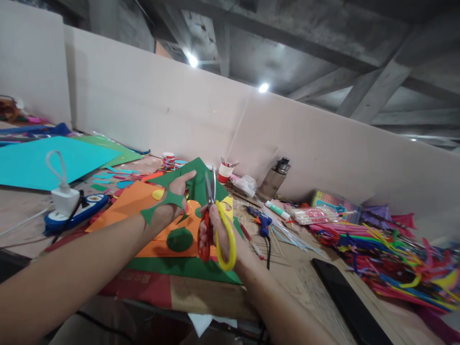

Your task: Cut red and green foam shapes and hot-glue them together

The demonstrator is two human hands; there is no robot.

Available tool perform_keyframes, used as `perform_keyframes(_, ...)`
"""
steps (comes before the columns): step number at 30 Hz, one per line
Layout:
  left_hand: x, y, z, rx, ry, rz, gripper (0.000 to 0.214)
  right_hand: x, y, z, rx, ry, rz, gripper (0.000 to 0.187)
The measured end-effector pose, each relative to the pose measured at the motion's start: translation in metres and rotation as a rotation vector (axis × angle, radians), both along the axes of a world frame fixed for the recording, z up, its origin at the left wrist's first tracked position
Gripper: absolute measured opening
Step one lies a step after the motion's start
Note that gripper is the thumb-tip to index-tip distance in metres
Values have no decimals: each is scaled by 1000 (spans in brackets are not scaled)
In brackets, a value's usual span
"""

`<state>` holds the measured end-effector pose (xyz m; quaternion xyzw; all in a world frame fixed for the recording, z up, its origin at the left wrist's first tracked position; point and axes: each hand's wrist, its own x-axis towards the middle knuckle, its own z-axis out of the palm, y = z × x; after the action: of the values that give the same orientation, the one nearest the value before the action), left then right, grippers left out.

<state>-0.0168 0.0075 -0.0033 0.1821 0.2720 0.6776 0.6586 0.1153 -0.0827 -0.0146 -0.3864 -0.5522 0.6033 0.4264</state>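
While the right grip (217, 227) is clamped on the handles of a pair of scissors (230, 232), the left grip (175, 188) is clamped on a green sheet (197, 167), thumb laid along its face; most of the left fingers are hidden. The scissors point away from the right grip, one handle red and one yellow, blades slightly apart. The green sheet stands ahead of both grips, close to the blades; contact cannot be confirmed. Cut-outs noted in it, with one narrow strip crossing the left wrist.

Directly below the grips: an orange sheet (163, 247), bearing a green disc (179, 239). Just beyond the right grip: a red and white cup (225, 173) holding slender items. To its right, near: a blue glue gun (264, 225), then a glue stick (277, 210), with a dark bottle (273, 183) farther back. Well to its right, on the tabletop (294, 282): a black phone (348, 299) and a heap of coloured pipe cleaners (395, 258). Left of the left grip: a white charger (65, 199) and, farther off, a turquoise sheet (53, 160).
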Motion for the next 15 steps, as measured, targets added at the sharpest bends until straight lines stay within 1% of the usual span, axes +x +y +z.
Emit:
perform_keyframes(2, -2, -3, 2, 12, 37, -13, 27, -4, -2, -3, -35, 12, 14, 50)
perform_keyframes(5, -3, -1, 2, 15, 52, -10, 24, -8, -6, -1, -37, 18, 8, 46)
perform_keyframes(10, -2, 4, 2, 66, 49, 115, 22, -11, -11, 0, -145, 25, 46, 51)
perform_keyframes(13, -1, 3, 3, 122, 63, 136, 23, -12, -10, -1, -175, 42, 70, 53)
perform_keyframes(15, 0, 3, 3, 130, 78, 150, 22, -14, -9, -3, -171, 60, 64, 53)
